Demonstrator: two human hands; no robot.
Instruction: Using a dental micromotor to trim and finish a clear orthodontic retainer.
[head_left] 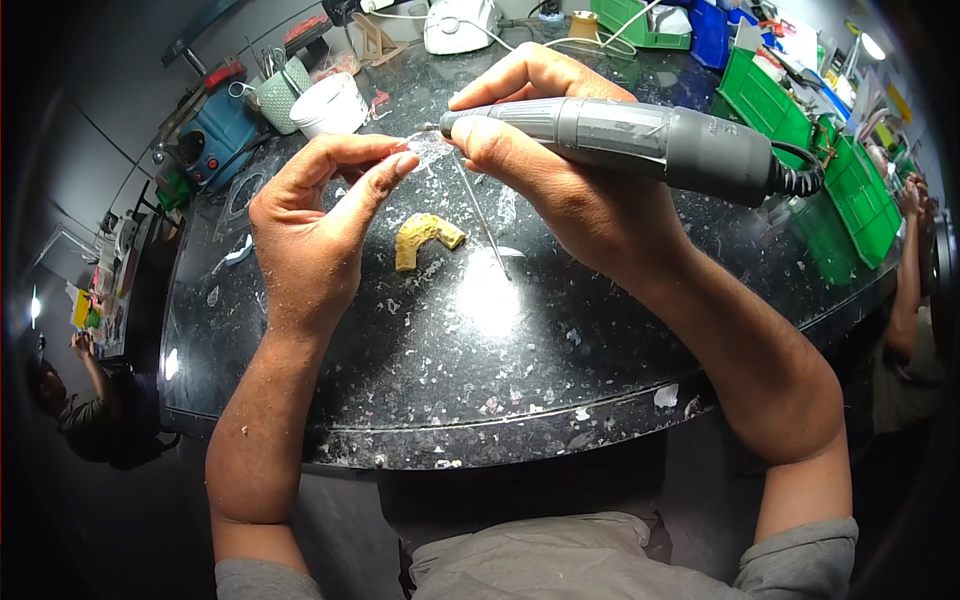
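Observation:
My right hand point(560, 150) is wrapped round a thick grey rotary handpiece point(620, 130), whose narrow tip points left toward my other hand. A coiled black cord leaves its back end. In a pinch of thumb and fingertips, my left hand point(320, 200) is closed close to that tip; what it holds, if anything, is too small to make out. On the black table point(400, 370) below lies a yellow horseshoe-shaped dental cast point(425, 238). Just right of the cast lies a thin metal instrument point(478, 207).
A white tub point(330, 105) and a pale green tool holder point(277, 95) stand back left, beside a blue machine point(215, 135). Green bins point(765, 95) line the right edge. White flecks and scraps are strewn over the table. Other people point(95, 405) work at both sides.

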